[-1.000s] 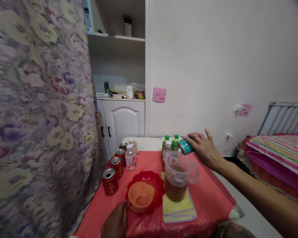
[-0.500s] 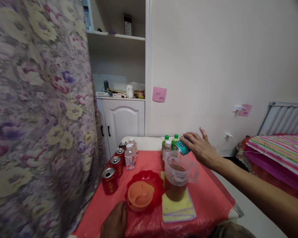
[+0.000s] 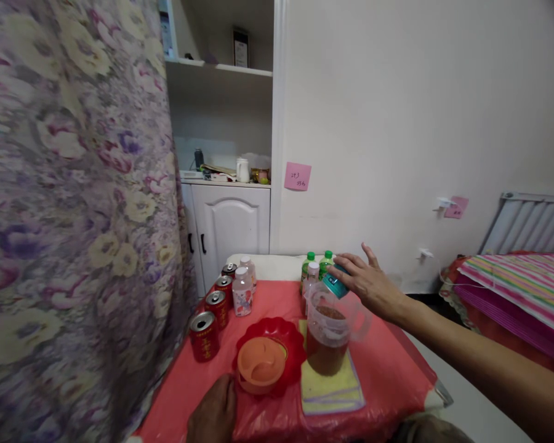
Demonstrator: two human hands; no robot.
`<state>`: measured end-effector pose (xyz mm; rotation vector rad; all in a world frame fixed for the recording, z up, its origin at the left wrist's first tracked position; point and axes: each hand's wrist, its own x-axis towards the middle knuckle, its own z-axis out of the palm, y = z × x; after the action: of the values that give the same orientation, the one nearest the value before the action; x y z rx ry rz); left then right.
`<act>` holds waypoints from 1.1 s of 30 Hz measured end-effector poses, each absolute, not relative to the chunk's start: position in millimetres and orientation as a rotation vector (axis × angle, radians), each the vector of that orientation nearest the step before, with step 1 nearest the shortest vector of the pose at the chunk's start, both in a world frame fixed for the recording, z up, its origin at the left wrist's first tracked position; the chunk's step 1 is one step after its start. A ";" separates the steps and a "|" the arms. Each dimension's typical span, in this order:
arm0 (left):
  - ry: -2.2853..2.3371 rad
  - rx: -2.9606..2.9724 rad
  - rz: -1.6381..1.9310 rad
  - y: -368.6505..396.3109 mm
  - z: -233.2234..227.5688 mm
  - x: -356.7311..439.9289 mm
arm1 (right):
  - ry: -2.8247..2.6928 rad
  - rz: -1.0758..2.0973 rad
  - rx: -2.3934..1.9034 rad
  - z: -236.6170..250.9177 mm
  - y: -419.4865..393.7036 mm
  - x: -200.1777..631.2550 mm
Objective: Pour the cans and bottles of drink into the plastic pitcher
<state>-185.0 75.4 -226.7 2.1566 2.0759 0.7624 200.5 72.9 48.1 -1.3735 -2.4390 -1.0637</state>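
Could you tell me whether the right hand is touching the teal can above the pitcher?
Touching: the head view shows the right hand wrapped around the tilted teal can.

Soft, even indoor light, rather dim; the floral curtain (image 3: 74, 215) at left is blurred, and edges bow with wide-angle distortion.

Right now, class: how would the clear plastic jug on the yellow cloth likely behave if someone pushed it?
The jug looks mostly full of brown liquid, so probably heavy. Tall and lidless, it may slosh or spill. The yellow cloth beneath might slide on the table's red cover.
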 end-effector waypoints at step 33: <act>2.034 2.185 0.833 73.6 -226.5 -183.8 | -2.373 -1.091 -1.459 31.3 66.5 220.0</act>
<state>-183.8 73.6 -226.5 2.1853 2.0340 0.8330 220.0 66.5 31.3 -1.4587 -2.3734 -1.0906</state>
